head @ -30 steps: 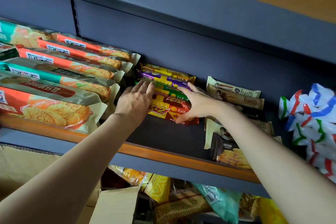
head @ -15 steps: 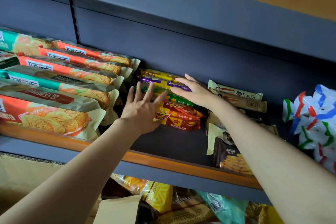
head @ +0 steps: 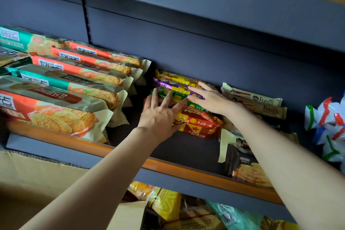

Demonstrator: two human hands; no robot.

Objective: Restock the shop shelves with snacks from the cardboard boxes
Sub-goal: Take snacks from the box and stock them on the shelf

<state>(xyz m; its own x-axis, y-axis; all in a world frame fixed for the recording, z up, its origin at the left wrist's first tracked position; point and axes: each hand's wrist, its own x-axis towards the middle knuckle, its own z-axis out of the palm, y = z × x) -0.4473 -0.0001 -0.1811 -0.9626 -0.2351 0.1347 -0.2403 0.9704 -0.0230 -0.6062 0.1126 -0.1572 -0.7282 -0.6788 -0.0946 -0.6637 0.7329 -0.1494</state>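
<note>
A: Where's the stock at rn?

B: Small row of shiny foil biscuit packs (head: 186,102), stood on edge mid-shelf w/ the yellow one at the back, then purple, green, and a red-and-yellow one (head: 199,123) leaning at the front. They're on the dark shelf with the orange front lip (head: 186,169), between the long orange-and-green cracker packs (head: 78,87) on my left and the beige Franzzi wafer packs (head: 261,101) on my right.

A: And the hands?

B: Left hand (head: 158,115) flat and spread wide, fingers on the green pack and the left end of the row. Right hand (head: 209,99) also flat, fingers together, lying across the purple and green tops. Neither grips anything, just pressing.

A: So which step?

B: Tidying, I'd say: squaring the row after placing it. Front of the shelf is bare, so there's room for more.

A: Next?

B: Prob nudge the red pack upright and snug to the rest, then reach down to the brown cardboard box (head: 37,183) below-left for another lot. Need a light touch; foil's slippery and the row could topple fwd.
</note>
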